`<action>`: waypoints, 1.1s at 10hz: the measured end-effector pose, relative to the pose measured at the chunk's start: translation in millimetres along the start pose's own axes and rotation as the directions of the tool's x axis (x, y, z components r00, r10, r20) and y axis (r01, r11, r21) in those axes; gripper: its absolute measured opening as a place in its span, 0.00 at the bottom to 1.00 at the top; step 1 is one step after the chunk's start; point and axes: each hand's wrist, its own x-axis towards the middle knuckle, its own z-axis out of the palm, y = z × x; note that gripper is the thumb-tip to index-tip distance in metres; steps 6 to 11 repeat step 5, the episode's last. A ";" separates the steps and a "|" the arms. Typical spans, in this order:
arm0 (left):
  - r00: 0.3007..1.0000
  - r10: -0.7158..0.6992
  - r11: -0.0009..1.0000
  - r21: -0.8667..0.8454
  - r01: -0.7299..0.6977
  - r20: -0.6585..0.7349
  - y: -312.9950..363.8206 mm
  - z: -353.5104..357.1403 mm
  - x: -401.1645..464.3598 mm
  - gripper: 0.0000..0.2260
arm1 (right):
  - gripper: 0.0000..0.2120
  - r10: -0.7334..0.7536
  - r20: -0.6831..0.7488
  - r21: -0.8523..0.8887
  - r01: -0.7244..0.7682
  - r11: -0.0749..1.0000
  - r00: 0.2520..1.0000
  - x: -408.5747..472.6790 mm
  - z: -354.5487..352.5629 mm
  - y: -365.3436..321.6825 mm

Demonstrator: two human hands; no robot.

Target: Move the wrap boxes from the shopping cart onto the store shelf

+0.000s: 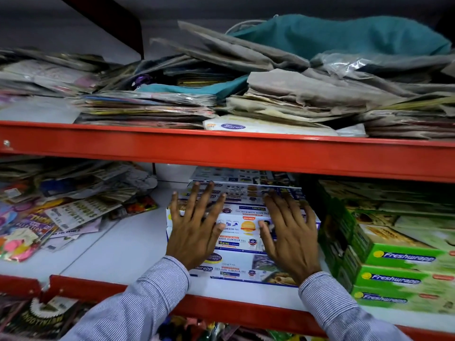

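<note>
My shelf (128, 252) holds a stack of white-and-blue foil boxes (242, 227) near the middle, reaching from the front edge toward the back. Green boxes (398, 260) are stacked just beside them at the right end; loose packets (61, 207) lie toward the left end. My left hand (194, 230) and right hand (289, 239) both lie flat on the foil boxes, fingers (188, 200) spread apart, gripping nothing. The shelf is white with a red front edge; the shelf above (221, 146) carries paper bags (283, 92).
</note>
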 end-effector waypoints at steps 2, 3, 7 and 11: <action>0.999 0.029 0.998 0.048 -0.031 0.023 -2.1 2.9 1.0 0.25 | 0.27 -0.015 0.016 -0.065 0.016 0.998 1.000 -2.5 6.7 1.0; 0.997 0.011 0.999 0.036 -0.013 0.079 -0.8 -1.5 2.7 0.25 | 0.28 0.002 0.042 -0.053 0.000 0.999 0.999 -1.3 5.9 0.5; 0.990 0.088 0.995 -0.045 -0.093 -0.111 7.3 -36.2 -20.4 0.24 | 0.26 -0.170 -0.197 0.047 0.182 0.982 0.966 -16.7 -33.0 -11.2; 0.990 0.088 0.995 -0.045 -0.093 -0.111 7.3 -36.2 -20.4 0.24 | 0.26 -0.170 -0.197 0.047 0.182 0.982 0.966 -16.7 -33.0 -11.2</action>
